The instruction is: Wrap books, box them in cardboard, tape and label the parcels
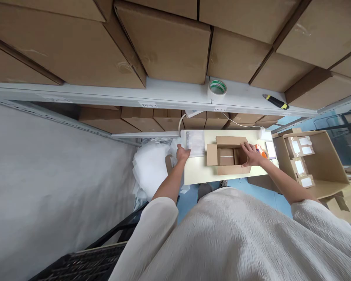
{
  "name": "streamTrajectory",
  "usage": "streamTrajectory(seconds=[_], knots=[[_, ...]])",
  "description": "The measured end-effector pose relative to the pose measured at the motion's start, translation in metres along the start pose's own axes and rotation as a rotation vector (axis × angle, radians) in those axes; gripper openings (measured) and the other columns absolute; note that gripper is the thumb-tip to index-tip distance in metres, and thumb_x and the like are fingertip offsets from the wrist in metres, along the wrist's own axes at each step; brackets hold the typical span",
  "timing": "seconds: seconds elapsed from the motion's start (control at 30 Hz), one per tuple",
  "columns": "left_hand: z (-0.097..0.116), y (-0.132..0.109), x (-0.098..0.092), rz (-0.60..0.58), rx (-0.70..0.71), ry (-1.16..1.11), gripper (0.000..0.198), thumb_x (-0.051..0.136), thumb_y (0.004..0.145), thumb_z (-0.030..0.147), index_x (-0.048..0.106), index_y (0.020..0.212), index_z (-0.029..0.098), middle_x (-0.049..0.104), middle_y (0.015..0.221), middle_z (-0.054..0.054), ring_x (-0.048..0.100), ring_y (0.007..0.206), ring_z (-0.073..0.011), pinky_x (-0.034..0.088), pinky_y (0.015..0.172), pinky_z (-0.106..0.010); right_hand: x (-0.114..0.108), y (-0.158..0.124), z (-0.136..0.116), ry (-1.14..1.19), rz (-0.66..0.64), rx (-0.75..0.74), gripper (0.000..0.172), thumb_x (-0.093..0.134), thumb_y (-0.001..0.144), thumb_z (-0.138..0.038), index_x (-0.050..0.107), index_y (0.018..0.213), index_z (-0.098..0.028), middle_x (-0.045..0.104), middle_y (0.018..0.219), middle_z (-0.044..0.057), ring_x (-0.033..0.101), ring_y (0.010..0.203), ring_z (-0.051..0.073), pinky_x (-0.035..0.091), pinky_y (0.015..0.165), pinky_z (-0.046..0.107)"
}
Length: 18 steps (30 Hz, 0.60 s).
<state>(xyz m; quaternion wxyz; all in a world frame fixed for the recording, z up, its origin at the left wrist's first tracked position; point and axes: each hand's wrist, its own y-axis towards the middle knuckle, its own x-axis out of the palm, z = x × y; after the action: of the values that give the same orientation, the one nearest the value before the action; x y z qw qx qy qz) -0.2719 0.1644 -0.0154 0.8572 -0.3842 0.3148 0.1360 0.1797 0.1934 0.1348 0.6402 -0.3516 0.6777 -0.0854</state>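
Box: is standing open-mouthed on the middle of the worktop, between its far and near edges; a pale line is crossing its floor.
Box flaps: are spreading outward along the far, near and left sides; the right end is partly hiding behind the right hand.
Stage: the forming of the box is looking largely done, judging by its standing walls and floor; its top is not yet being closed, and no tape is showing across the flaps.
Right hand: is spreading its fingers and thumb over the box's right end, touching it; how firmly it is pressing, I cannot tell.
Left hand: is reaching over the worktop's left edge, thumb standing apart from the fingers, not visibly pinching anything.
Clear sheet: is lying flat by the far left corner, outside the box, just beside the left hand; whether they are touching, I cannot tell.
Orange tape dispenser, probably: is resting near the right edge, partly hiding behind the right hand.
Phone: is lying at the right edge.
Large carton: is standing open beyond that edge, holding small labelled boxes.
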Motion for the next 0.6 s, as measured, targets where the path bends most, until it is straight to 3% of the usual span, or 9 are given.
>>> streamTrajectory(seconds=[0.2, 0.43, 0.6], knots=[[0.006, -0.003, 0.007, -0.013, 0.059, 0.117, 0.047, 0.081, 0.090, 0.035, 0.058, 0.129, 0.021, 0.068, 0.138, -0.019, 0.068, 0.128, -0.0362, 0.055, 0.102, -0.043, 0.002, 0.001, 0.001, -0.011, 0.021, 0.000, 0.157, 0.096, 0.062, -0.063, -0.004, 0.179, -0.032, 0.002, 0.186, 0.017, 0.009, 0.169, 0.051, 0.030, 0.129, 0.072], [0.010, -0.002, 0.014, 0.024, 0.054, 0.130, 0.049, 0.078, 0.090, 0.026, 0.055, 0.132, 0.017, 0.061, 0.145, -0.024, 0.063, 0.136, -0.0398, 0.052, 0.109, -0.048, 0.000, 0.000, -0.001, 0.001, 0.006, 0.013, 0.158, 0.096, 0.062, -0.062, -0.005, 0.179, -0.032, 0.000, 0.186, 0.017, 0.007, 0.169, 0.051, 0.031, 0.128, 0.073], [0.013, 0.005, 0.017, -0.006, -0.034, 0.045, 0.062, 0.082, 0.084, 0.021, 0.052, 0.137, 0.016, 0.063, 0.144, -0.026, 0.065, 0.135, -0.0400, 0.053, 0.110, -0.050, 0.000, 0.000, -0.001, 0.014, 0.000, 0.004, 0.157, 0.095, 0.063, -0.061, -0.006, 0.179, -0.032, -0.003, 0.186, 0.017, 0.005, 0.169, 0.052, 0.030, 0.128, 0.074]])
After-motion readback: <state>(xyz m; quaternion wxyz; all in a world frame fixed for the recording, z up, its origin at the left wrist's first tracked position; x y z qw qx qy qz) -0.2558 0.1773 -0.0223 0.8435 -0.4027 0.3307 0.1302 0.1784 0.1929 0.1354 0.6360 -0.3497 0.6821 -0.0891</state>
